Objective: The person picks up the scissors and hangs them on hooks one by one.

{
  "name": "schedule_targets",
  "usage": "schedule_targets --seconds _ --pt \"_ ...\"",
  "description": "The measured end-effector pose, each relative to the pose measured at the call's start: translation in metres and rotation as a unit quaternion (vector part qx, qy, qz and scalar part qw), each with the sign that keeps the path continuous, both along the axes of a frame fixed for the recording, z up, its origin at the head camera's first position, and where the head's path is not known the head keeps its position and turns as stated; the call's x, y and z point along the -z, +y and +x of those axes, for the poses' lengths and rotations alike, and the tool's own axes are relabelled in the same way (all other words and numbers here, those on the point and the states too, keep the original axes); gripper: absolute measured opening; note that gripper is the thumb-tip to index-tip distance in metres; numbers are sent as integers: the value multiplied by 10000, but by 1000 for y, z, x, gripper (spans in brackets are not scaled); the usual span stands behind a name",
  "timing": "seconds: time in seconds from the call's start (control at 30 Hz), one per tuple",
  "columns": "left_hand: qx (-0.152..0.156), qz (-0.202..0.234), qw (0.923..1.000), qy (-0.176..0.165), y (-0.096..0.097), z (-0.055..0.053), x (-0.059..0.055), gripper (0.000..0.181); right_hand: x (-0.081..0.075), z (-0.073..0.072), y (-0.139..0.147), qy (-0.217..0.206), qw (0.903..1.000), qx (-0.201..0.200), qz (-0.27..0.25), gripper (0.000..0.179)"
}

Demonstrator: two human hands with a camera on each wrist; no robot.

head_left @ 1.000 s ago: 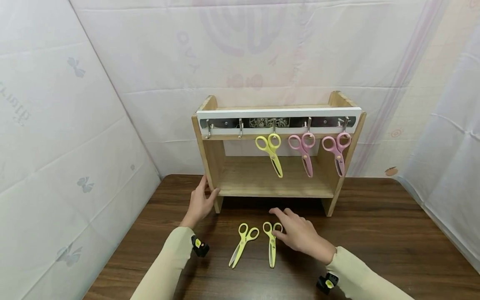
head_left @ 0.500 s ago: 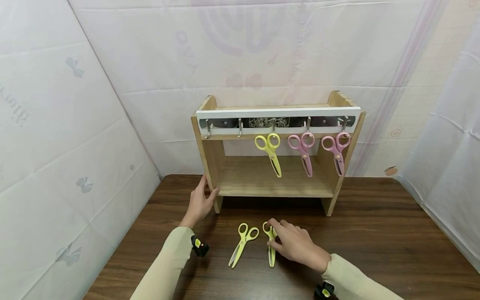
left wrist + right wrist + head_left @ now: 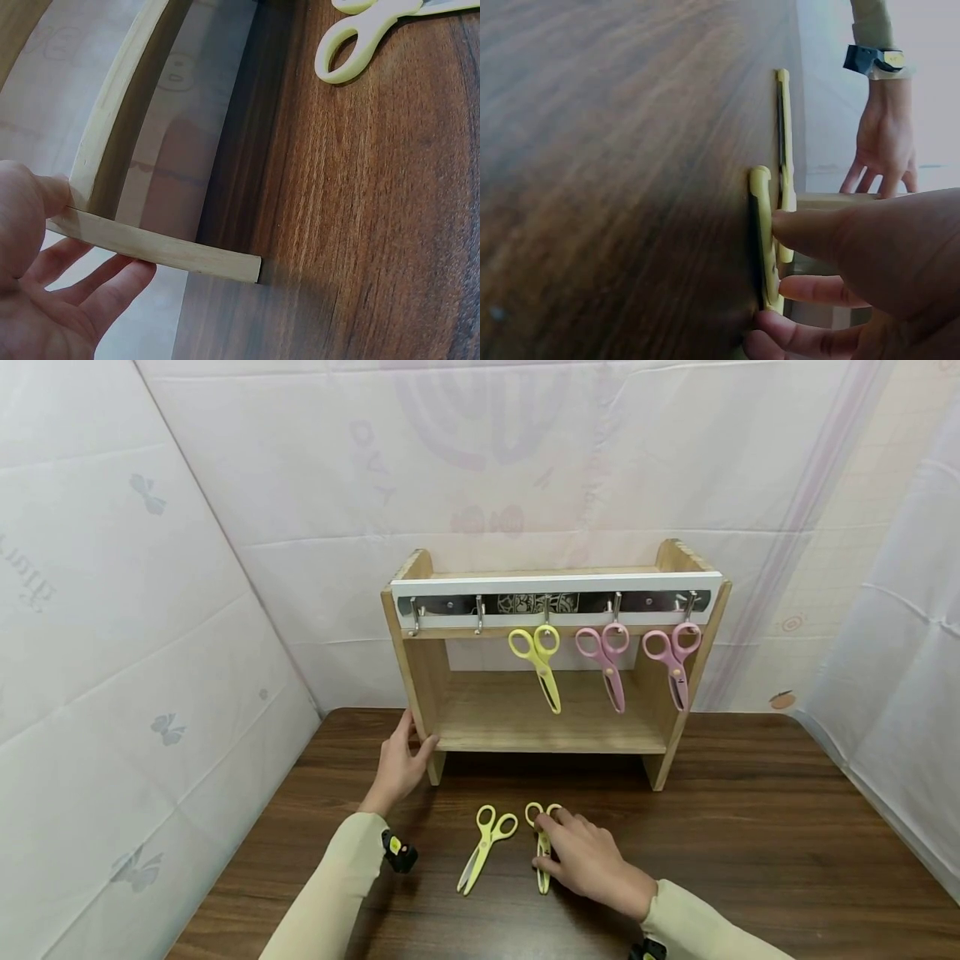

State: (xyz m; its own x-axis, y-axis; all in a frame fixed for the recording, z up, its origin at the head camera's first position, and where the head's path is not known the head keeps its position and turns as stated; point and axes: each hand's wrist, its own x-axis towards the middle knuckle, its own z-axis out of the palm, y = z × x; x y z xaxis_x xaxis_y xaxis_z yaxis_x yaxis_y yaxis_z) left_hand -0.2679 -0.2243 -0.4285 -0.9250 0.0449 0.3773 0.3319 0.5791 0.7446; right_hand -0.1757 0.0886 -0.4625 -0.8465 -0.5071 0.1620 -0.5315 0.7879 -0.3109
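Note:
On the table, yellow scissors (image 3: 543,843) lie under my right hand (image 3: 588,858), partly hidden by it. In the right wrist view, its thumb (image 3: 810,232) lies on the blade side and the fingers are at the handles, pinching the scissors flat against the tabletop. A second yellow pair of scissors (image 3: 487,847) lies to the left, blades slightly apart. My left hand (image 3: 401,766) grips the left side panel (image 3: 157,244) of a wooden shelf (image 3: 551,714), thumb in front and fingers behind.
A white hook rail (image 3: 450,586) runs across the shelf's top. Yellow scissors (image 3: 545,664) hang on its middle hook, with pink scissors (image 3: 609,664) and more pink scissors (image 3: 677,664) to the right. Two left hooks (image 3: 480,614) hold nothing. Patterned cloth (image 3: 330,468) stands behind.
My right hand has come down and toward me, its thumb and fingers closing onto the right-hand yellow scissors. The left hand has stayed on the shelf's side panel.

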Motion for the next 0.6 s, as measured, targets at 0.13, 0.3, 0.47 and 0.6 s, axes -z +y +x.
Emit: schedule_targets --seconds 0.13,0.3,0.47,0.6 --pt "5 -9 10000 23 0 0 0 64 2 1 -1 104 9999 11 -13 42" --pt "10 -11 10000 49 0 0 0 66 5 0 -1 186 9998 33 -16 42" --pt "-3 -42 10000 56 -1 -1 0 65 0 1 2 56 9999 -109 92 38" --pt "-7 -31 10000 4 -1 -1 0 66 -8 1 9 -344 9987 -321 219 35"
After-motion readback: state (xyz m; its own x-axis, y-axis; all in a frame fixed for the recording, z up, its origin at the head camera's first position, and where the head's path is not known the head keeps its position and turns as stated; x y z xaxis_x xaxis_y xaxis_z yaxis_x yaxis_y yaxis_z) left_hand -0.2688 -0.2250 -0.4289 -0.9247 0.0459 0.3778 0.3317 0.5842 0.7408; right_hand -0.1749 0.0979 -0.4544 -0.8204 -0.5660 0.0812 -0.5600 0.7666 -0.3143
